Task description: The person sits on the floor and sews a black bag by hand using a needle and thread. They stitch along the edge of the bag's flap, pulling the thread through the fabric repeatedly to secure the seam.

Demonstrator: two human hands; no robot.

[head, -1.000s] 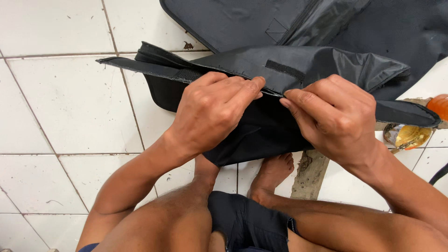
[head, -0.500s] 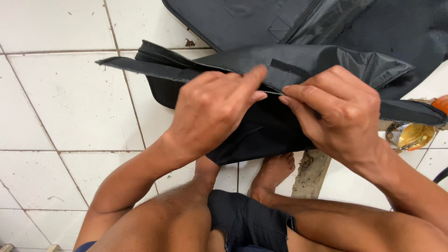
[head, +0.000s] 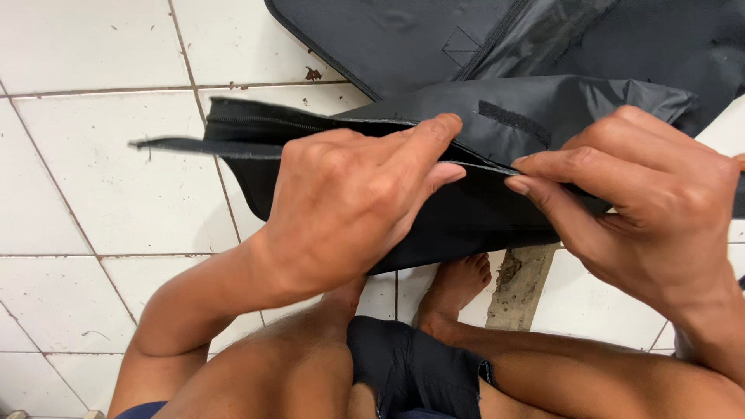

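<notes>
Hands have drawn apart along the seam; left hand (head: 345, 206) and right hand (head: 644, 209) each pinch the black fabric panel (head: 466, 209) edge; fold held taut.

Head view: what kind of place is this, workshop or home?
Likely an informal floor-level sewing or bag-making spot; workshop or home, I can't tell. The person sits barefoot on a white tiled floor, both hands pinching a black fabric piece, with more black fabric panels spread beyond.
</notes>
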